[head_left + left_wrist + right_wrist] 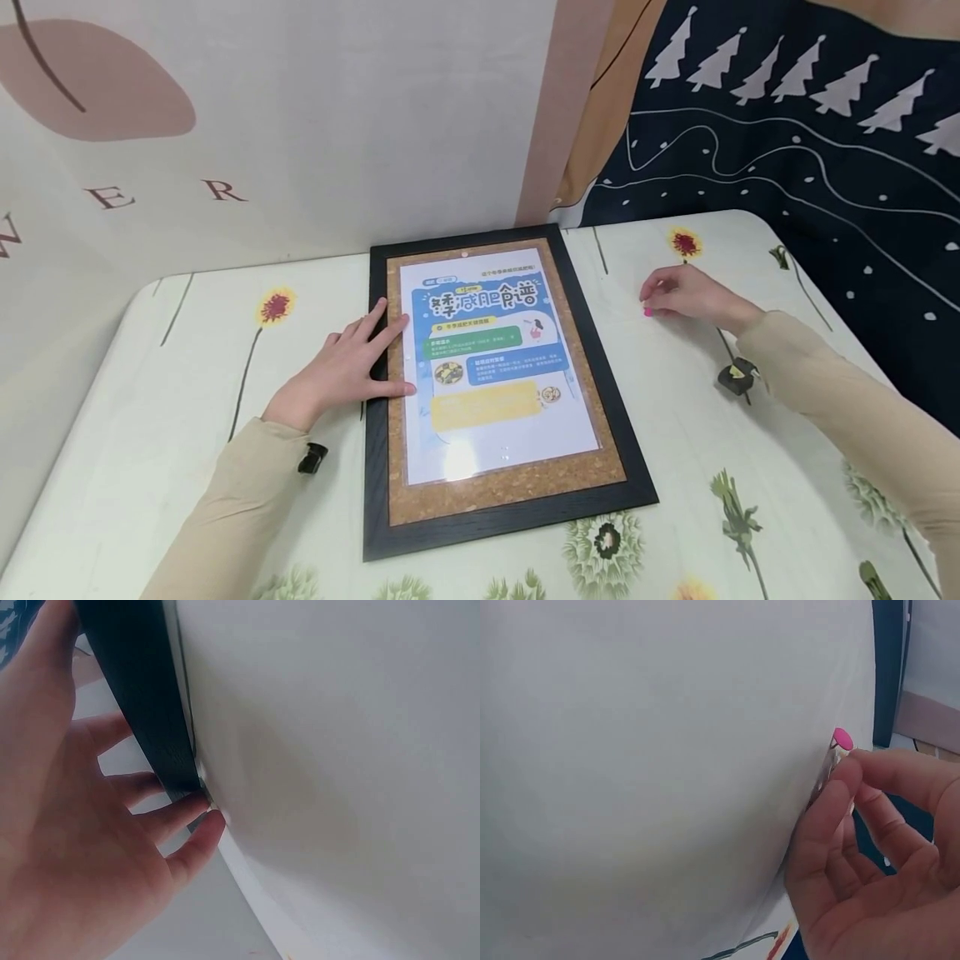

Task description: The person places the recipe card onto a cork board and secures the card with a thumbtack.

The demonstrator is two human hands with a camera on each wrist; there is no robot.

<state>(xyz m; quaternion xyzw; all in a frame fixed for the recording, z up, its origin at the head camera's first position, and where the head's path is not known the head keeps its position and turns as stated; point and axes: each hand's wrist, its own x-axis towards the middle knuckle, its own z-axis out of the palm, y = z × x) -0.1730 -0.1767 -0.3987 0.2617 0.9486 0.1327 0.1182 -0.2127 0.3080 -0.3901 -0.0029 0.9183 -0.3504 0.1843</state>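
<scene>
A black-framed cork board (510,492) lies on the table, with a printed sheet (487,454) over its cork. My left hand (337,371) rests across the board's left edge, fingers spread; the thumb and a fingertip touch the sheet. In the left wrist view, the other fingers of the left hand (127,817) lie along the outside of the dark frame (146,690). To the right of the board, my right hand (686,296) is low over the tabletop. Its thumb and index finger pinch at a pink thumbtack (843,739), whose round head shows past the fingertips.
A light tablecloth (660,433) with printed flowers covers the table. A small light tack (465,254) shows at the sheet's top edge. Behind stand a pale curtain (375,108) and a dark cloth with trees (787,167). Black devices sit by both wrists.
</scene>
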